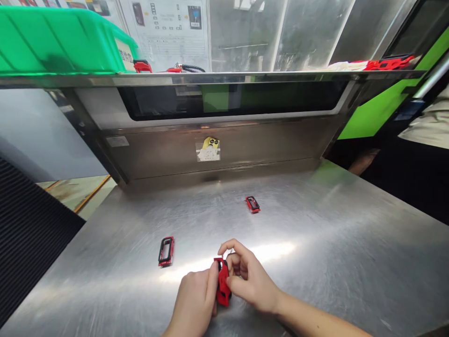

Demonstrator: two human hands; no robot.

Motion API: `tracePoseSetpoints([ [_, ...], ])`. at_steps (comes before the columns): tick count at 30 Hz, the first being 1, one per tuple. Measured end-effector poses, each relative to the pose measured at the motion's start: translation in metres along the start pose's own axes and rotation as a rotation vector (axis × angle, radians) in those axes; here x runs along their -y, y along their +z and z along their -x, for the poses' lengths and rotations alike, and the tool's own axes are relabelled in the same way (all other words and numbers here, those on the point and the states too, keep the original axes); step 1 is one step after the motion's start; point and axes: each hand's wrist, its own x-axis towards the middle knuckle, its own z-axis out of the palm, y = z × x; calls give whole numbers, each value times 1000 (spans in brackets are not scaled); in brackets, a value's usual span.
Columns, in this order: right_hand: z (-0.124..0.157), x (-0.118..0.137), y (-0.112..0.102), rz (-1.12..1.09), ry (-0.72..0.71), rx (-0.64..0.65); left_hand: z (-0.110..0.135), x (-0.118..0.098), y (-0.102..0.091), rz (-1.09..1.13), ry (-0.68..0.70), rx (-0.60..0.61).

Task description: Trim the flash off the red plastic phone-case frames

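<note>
You've got that red-and-black plastic piece (223, 284) pinched in your left hand (195, 296) over the steel tabletop (333, 262) — right hand (251, 281) gripping it too, fingers curled, rectangular frame (171, 251) off left.

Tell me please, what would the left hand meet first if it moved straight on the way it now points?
Beyond the red part in its grip, the left hand would probably meet the right hand first, though depth is hard to judge from this single view.
</note>
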Motion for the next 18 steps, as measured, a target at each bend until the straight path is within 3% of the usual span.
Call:
tracePoseSetpoints([
  [10,1,-4,0,-13,-6,31,2,-2,1,195,-55,2],
  [18,7,-6,0,-39,-38,148,-3,-3,3,863,-182,129],
])
